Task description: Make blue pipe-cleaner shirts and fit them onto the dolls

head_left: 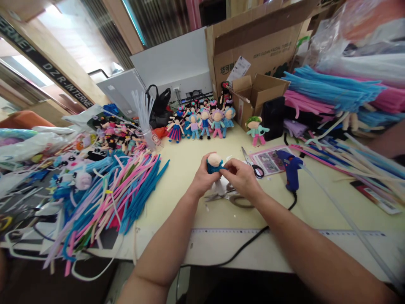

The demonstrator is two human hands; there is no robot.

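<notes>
My left hand (201,179) is closed around a small doll's head (215,159), pale on top with a teal-blue pipe cleaner wrapped about it. With thumb and fingers pinched, my right hand (241,176) grips the end of that blue pipe cleaner (223,167) at the head's right side. Large scissors (242,202) lie on the table beneath my hands. Black-handled scissors (257,170) rest just beyond my right hand, by a printed picture card (268,160). A blue glue gun (291,171) stands to the right, its black cord running toward the front edge.
Pipe cleaners in many colours (126,190) are heaped on the left. Several finished dolls (204,122) stand at the back, and another doll (257,130) is before an open carton (253,93). More pipe cleaner bundles (335,90) fill the right. A ruler (348,232) lies along the front.
</notes>
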